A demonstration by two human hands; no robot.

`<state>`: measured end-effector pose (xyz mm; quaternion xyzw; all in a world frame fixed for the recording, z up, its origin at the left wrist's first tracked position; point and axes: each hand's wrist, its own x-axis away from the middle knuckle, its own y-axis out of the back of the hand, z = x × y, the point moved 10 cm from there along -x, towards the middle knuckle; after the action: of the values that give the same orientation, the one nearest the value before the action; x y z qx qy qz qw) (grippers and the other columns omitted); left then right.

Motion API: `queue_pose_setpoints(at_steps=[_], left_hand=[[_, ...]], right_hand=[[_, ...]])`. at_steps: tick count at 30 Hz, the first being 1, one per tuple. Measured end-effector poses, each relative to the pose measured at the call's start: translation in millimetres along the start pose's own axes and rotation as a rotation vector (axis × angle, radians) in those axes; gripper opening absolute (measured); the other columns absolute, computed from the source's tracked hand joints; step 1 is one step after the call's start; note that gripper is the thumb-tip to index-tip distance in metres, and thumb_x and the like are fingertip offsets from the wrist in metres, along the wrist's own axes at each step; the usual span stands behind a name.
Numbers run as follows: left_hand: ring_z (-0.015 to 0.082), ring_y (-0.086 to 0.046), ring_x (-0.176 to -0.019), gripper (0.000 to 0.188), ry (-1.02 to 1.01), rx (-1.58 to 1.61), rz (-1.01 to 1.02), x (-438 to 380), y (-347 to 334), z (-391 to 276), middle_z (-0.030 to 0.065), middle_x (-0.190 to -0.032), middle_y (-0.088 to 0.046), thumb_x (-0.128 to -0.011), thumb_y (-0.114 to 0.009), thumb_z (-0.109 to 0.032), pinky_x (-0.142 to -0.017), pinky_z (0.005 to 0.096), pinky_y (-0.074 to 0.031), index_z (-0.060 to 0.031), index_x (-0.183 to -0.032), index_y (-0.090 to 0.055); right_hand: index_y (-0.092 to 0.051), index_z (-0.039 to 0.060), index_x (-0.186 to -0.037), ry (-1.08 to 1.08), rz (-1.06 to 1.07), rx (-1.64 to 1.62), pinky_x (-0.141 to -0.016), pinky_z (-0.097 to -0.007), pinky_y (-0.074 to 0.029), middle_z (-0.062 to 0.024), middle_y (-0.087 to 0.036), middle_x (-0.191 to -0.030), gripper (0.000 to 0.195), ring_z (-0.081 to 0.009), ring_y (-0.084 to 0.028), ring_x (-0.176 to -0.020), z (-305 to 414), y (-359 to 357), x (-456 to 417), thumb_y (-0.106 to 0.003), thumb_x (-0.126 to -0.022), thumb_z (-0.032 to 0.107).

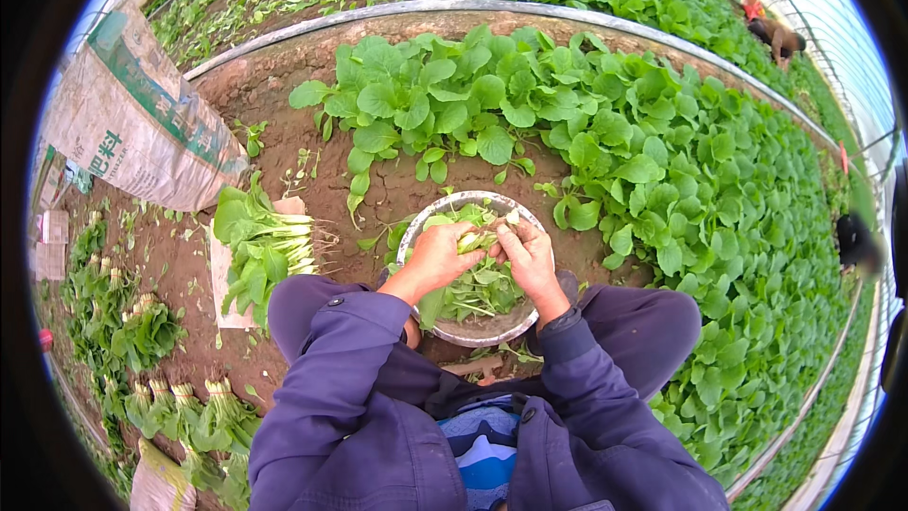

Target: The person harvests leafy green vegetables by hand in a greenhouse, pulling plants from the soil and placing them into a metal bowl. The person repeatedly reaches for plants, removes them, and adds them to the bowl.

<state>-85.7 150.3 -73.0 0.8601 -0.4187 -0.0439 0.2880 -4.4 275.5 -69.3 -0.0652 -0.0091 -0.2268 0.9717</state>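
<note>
My left hand (440, 255) is closed around the pale stems of a small leafy green plant (471, 243) above a round basin (489, 337). The fingers of my right hand (528, 262) pinch the same plant at its root end, close beside the left. Under both hands, loose green leaves (482, 291) lie in the basin, which sits on the soil between my bent legs. To the left, a pile of leafy greens (273, 238) with roots still on rests on a flat pale sheet (225, 277), roots turned toward the basin. My fingers partly hide the plant.
A woven sack (156, 121) bearing writing stands at the upper left. Tied bundles of greens (220, 404) lie in rows at the lower left. Growing greens (674, 170) fill the bed ahead and to the right. Another person (777, 35) bends over at the far right.
</note>
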Motion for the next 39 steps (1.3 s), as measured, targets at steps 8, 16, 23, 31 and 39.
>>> queue_pose_setpoints(at_steps=[8, 16, 23, 31, 39], left_hand=[[0.0089, -0.059, -0.061, 0.02, 0.121, 0.603, 0.034, -3, 3, 13, 0.004, -0.084, -0.069, -0.092, -0.07, -0.01, -0.05, 0.0271, -0.048, -0.0001, -0.109, -0.067], [0.0101, -0.059, -0.062, 0.02, 0.096, 0.59, 0.111, -5, -3, -2, 0.0024, -0.083, -0.066, -0.09, -0.071, -0.008, -0.055, 0.0279, -0.05, -0.0007, -0.109, -0.067], [0.0067, -0.052, -0.061, 0.03, -0.062, 0.184, 0.011, 2, -2, -5, -0.0025, -0.079, -0.062, -0.086, -0.075, -0.005, -0.057, 0.0259, -0.047, -0.0021, -0.115, -0.067], [0.0244, -0.066, -0.082, 0.023, -0.049, 0.139, -0.252, 5, 30, -12, 0.0132, -0.085, -0.066, -0.084, -0.073, -0.021, -0.072, 0.0355, -0.05, -0.0064, -0.101, -0.07], [0.016, -0.064, -0.089, 0.021, 0.004, 0.779, -0.168, 5, 39, -47, 0.0074, -0.1, -0.068, -0.094, -0.059, 0.002, -0.085, 0.0309, -0.051, 0.0016, -0.114, -0.061]], right_hand=[[-0.061, -0.0032, -0.129, -0.054, 0.012, 1.309, -0.076, -0.027, -0.053, -0.0134, -0.073, -0.092, 0.045, -0.0128, -0.067, -0.083, -18, 29, 1, -0.068, -0.092, 0.021], [-0.069, -0.0031, -0.115, 0.013, 0.057, 0.033, -0.072, -0.0264, -0.05, -0.0029, -0.067, -0.088, 0.027, -0.0093, -0.06, -0.079, 8, -9, -5, -0.068, -0.095, 0.016], [-0.074, -0.0031, -0.1, -0.113, 0.09, 0.11, -0.072, -0.0258, -0.051, -0.0042, -0.072, -0.088, 0.016, -0.0086, -0.062, -0.08, -15, -8, -5, -0.074, -0.09, 0.009], [-0.074, -0.0009, -0.101, -0.114, -0.082, 0.596, -0.078, -0.036, -0.054, -0.0163, -0.075, -0.092, 0.042, -0.0224, -0.071, -0.082, -30, 48, -61, -0.068, -0.092, 0.039], [-0.075, 0.0031, -0.096, -0.343, 0.171, 1.419, -0.089, -0.0465, -0.054, -0.0198, -0.072, -0.098, 0.037, -0.0353, -0.068, -0.099, -173, 141, -139, -0.062, -0.09, 0.037]])
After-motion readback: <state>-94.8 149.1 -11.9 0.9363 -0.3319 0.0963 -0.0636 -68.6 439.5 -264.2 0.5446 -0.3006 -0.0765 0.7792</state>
